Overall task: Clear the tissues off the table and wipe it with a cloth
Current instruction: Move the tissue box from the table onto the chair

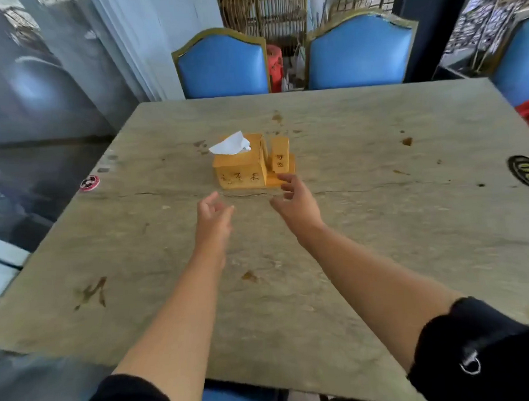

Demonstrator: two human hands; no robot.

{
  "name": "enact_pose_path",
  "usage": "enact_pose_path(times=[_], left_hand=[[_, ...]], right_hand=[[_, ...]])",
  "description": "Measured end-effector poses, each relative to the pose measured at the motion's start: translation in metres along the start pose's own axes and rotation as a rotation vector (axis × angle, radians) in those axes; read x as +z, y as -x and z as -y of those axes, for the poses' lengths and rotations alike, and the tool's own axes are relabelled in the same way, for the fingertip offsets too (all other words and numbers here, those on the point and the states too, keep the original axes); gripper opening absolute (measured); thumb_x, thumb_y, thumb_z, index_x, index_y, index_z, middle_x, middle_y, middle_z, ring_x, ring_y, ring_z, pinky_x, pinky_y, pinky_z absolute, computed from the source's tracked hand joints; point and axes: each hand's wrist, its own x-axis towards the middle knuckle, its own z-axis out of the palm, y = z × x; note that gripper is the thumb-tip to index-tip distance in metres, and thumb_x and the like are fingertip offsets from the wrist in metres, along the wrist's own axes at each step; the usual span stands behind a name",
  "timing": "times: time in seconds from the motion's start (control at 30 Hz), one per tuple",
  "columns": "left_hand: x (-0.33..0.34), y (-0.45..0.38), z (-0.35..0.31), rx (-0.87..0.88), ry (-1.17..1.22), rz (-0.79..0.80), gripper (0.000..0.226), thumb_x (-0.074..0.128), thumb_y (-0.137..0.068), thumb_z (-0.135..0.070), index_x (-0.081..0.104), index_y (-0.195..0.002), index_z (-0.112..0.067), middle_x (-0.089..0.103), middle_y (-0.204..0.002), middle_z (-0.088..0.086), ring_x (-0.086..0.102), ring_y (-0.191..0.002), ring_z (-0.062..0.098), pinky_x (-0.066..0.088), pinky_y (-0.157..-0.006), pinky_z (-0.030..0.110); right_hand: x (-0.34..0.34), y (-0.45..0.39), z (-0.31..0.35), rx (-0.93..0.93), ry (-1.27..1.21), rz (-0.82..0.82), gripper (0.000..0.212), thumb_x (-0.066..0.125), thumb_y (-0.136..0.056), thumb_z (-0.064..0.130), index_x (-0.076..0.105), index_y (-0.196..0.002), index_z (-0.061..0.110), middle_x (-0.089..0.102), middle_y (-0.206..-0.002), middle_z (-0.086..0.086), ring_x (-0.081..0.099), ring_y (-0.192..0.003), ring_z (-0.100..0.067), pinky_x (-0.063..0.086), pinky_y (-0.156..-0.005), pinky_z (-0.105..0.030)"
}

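Hands: left hand (pixel 212 209) and right hand (pixel 293 195) reach forward over table (pixel 381 225), fingers loosely spread, holding nothing | tissue box (pixel 240 168): square wooden holder, dark characters illegible, white tissue (pixel 231 144) protruding from top, mid-table just beyond right hand | table: matte stone-look slab, brown stains, hairline crack | chairs (pixel 222 67): blue padded, gold-edged.

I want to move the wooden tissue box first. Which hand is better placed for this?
The right hand, probably. Its open fingers are right beside the wooden tissue box, near its front corner. The left hand is open too, but farther from it.
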Motion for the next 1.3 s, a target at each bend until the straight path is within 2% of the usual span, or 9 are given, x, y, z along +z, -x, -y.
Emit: enact_pose_path(times=[0.2,0.27,0.37,0.5,0.6,0.87,1.03,1.17,1.3], left_hand=[[-0.005,-0.089,0.010,-0.034,-0.026,0.055,0.059,0.056,-0.094,-0.015,0.030,-0.147,-0.022,0.037,-0.149,0.005,0.045,-0.116,0.009,0.039,-0.066,0.010],[-0.002,-0.114,0.012,-0.048,-0.032,0.067,0.063,0.058,-0.094,-0.021,0.027,-0.149,-0.022,0.037,-0.150,0.004,0.047,-0.122,0.014,0.040,-0.076,0.011],[0.003,-0.144,0.015,-0.046,-0.058,0.116,0.061,0.059,-0.090,-0.041,0.036,-0.143,-0.023,0.048,-0.142,0.002,0.048,-0.127,0.018,0.037,-0.093,0.028],[0.011,-0.169,0.015,-0.062,-0.047,0.227,0.050,0.050,-0.090,-0.057,0.053,-0.125,-0.021,0.061,-0.115,0.002,0.056,-0.107,0.019,0.041,-0.080,0.025],[0.018,-0.178,0.014,-0.113,0.029,0.265,0.044,0.048,-0.092,-0.057,0.050,-0.126,-0.030,0.056,-0.113,-0.010,0.049,-0.103,0.009,0.035,-0.090,0.029],[0.029,-0.170,0.019,-0.136,0.152,0.245,0.058,0.051,-0.093,-0.052,0.033,-0.144,-0.032,0.042,-0.125,-0.016,0.037,-0.113,0.004,0.025,-0.094,0.031],[0.037,-0.144,0.010,-0.085,0.230,0.273,0.040,0.052,-0.094,-0.043,0.045,-0.133,-0.033,0.055,-0.113,-0.025,0.048,-0.101,-0.009,0.032,-0.096,0.031],[0.047,-0.109,-0.002,-0.088,0.261,0.309,0.043,0.056,-0.092,-0.044,0.047,-0.132,-0.030,0.057,-0.125,-0.014,0.054,-0.114,0.006,0.040,-0.100,0.041],[0.068,-0.057,-0.012,-0.060,0.251,0.354,0.045,0.056,-0.092,-0.043,0.046,-0.133,-0.027,0.058,-0.126,-0.008,0.056,-0.114,0.010,0.042,-0.097,0.040]], right_hand=[[0.053,-0.054,0.002,0.035,0.053,-0.116,0.062,0.069,-0.085,0.028,0.042,-0.140,0.023,0.051,-0.136,-0.001,0.048,-0.125,-0.016,0.044,-0.102,-0.037],[0.064,-0.069,0.002,0.046,0.062,-0.137,0.064,0.068,-0.086,0.029,0.039,-0.143,0.023,0.048,-0.140,0.001,0.045,-0.129,-0.015,0.042,-0.106,-0.039],[0.075,-0.088,0.002,0.038,0.117,-0.150,0.065,0.065,-0.089,0.030,0.035,-0.146,0.021,0.047,-0.142,0.001,0.044,-0.131,-0.016,0.041,-0.107,-0.040],[0.086,-0.106,0.000,0.059,0.139,-0.182,0.062,0.059,-0.093,0.033,0.034,-0.148,0.018,0.048,-0.143,-0.002,0.046,-0.130,-0.019,0.041,-0.107,-0.039],[0.091,-0.112,-0.001,0.073,0.122,-0.232,0.057,0.057,-0.094,0.031,0.037,-0.146,0.019,0.051,-0.142,-0.001,0.048,-0.129,-0.018,0.042,-0.107,-0.041],[0.088,-0.107,-0.002,0.085,0.014,-0.295,0.050,0.059,-0.093,0.028,0.045,-0.142,0.025,0.055,-0.136,0.003,0.052,-0.123,-0.014,0.046,-0.103,-0.038],[0.066,-0.088,0.003,0.038,-0.012,-0.316,0.050,0.060,-0.092,0.028,0.047,-0.140,0.027,0.056,-0.133,0.006,0.052,-0.120,-0.011,0.045,-0.103,-0.037],[0.034,-0.062,0.010,0.036,-0.056,-0.334,0.050,0.060,-0.093,0.028,0.046,-0.141,0.026,0.055,-0.133,0.005,0.051,-0.120,-0.011,0.046,-0.103,-0.037],[-0.011,-0.021,0.008,0.040,-0.086,-0.358,0.050,0.060,-0.092,0.028,0.047,-0.140,0.027,0.057,-0.130,0.004,0.053,-0.119,-0.012,0.046,-0.103,-0.037]])
